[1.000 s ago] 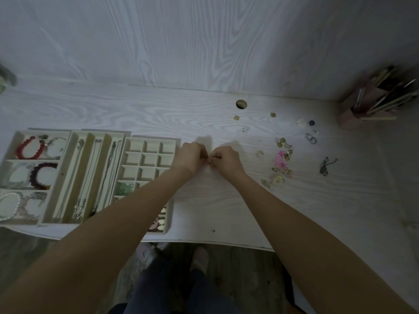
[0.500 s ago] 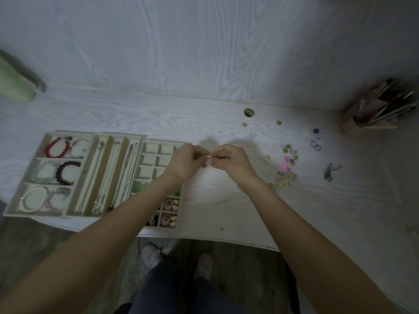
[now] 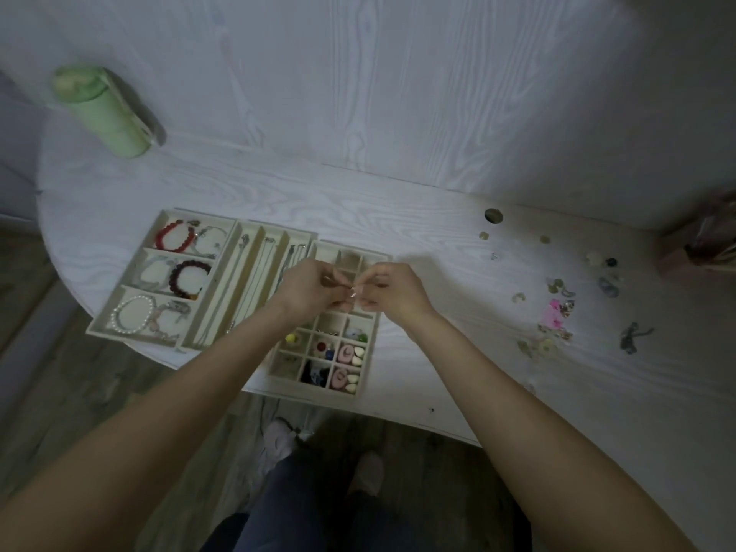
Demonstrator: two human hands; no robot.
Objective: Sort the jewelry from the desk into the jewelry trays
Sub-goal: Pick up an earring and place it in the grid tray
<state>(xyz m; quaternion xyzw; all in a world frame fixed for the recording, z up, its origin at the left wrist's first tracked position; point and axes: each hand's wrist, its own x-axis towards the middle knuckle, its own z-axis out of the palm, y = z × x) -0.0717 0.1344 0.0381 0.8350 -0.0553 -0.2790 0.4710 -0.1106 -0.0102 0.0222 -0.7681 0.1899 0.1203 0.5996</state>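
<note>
Cream-coloured compartment tray (image 3: 372,354) at the centre of the frame, with both of our hands held just above its upper cells. We pinch one small piece of jewelry (image 3: 353,293) between the curled fingertips of the left hand (image 3: 306,290) and the right hand (image 3: 388,290); both hands are closed on it, fingertips nearly meeting. The piece shows only as a pale, glinting speck between the fingers, too small to tell whether it is an earring or a ring.

We judge the step in hand to be placement: the piece is carried over the grid tray but not yet released. The next move calls for choosing a cell, probably one of the bare ones in the upper rows, lowering the fingertips into it and letting go with both hands without disturbing the neighbouring cells.

Lower cells of the grid tray hold small coloured items, pink, white, yellow and dark blue. To its left, a long-slot tray (image 3: 255,280) holds thin chains, and a three-section tray (image 3: 159,229) at centre left holds beaded bracelets in red, dark brown and white.

Loose jewelry (image 3: 555,312) remains scattered on the white wood-grain desk (image 3: 438,217) at the right of the frame, well apart from the trays, so we judge the sorting to be partly done.
</note>
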